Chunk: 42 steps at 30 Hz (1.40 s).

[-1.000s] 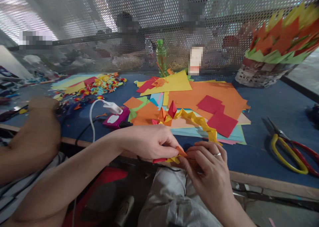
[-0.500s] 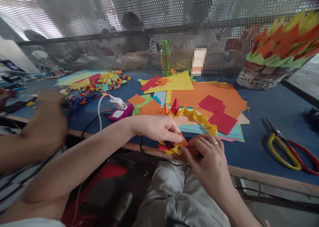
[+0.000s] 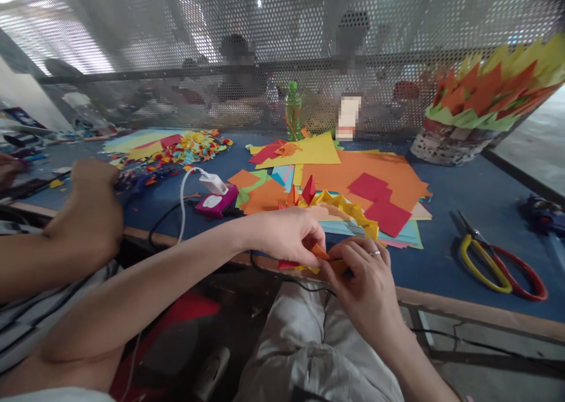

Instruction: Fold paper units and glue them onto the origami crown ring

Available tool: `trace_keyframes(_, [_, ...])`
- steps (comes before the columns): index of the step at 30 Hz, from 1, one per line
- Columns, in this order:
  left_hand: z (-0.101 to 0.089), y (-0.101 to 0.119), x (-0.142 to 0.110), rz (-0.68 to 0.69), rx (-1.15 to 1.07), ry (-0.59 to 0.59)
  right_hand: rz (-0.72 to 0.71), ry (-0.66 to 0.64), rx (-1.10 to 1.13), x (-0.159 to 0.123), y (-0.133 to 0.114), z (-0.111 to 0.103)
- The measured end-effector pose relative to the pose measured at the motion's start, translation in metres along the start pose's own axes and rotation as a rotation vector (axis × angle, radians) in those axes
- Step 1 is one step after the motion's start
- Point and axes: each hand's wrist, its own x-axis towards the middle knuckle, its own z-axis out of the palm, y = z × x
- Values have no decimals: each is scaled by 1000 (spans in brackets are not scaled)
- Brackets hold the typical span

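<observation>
At the table's front edge my left hand (image 3: pixel 295 235) pinches a small folded orange paper piece (image 3: pixel 319 251). My right hand (image 3: pixel 362 272), with a ring on one finger, is closed on the folded paper chain (image 3: pixel 342 205) right beside it. The chain is mostly yellow, with red and orange points standing up at its far left, and it curves round beyond my hands. Part of it is hidden behind my fingers. Under the chain lie sheets of orange paper (image 3: pixel 326 171) and light blue paper (image 3: pixel 338 229).
Red paper squares (image 3: pixel 392 216) lie on the sheets. Scissors (image 3: pixel 483 261) with yellow and red handles rest at right. A basket with paper points (image 3: pixel 445 143) stands behind them. A purple power adapter (image 3: pixel 217 202), a green bottle (image 3: pixel 293 110) and paper scraps (image 3: pixel 194 149) are further left, near another person's arm (image 3: pixel 95 213).
My left hand has shifted slightly down and bent more over the orange piece. My right hand stays on the chain. The whole view has moved a little.
</observation>
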Motion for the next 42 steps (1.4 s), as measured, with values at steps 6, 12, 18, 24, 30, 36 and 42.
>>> trace_keyframes(6, [7, 4, 1, 18, 78, 96, 0, -13, -2, -2, -1, -1])
trace_keyframes(12, [14, 4, -2, 76, 132, 192, -15, 3, -13, -3, 0, 0])
trace_keyframes(18, [18, 4, -5, 120, 161, 230, -31, 1, -30, -4, 4, -1])
trace_keyframes(24, [16, 0, -6, 77, 181, 228, -74, -21, -57, -4, 6, -1])
trace_keyframes(30, [13, 5, -10, 33, 184, 159, -113, -30, -70, -3, 7, 3])
trace_keyframes(36, [7, 12, -18, 29, 201, 148, -128, -49, -87, 0, 2, 3])
trace_keyframes(42, [-7, 10, -48, 71, 143, 399, -129, -71, -90, 1, -1, 2])
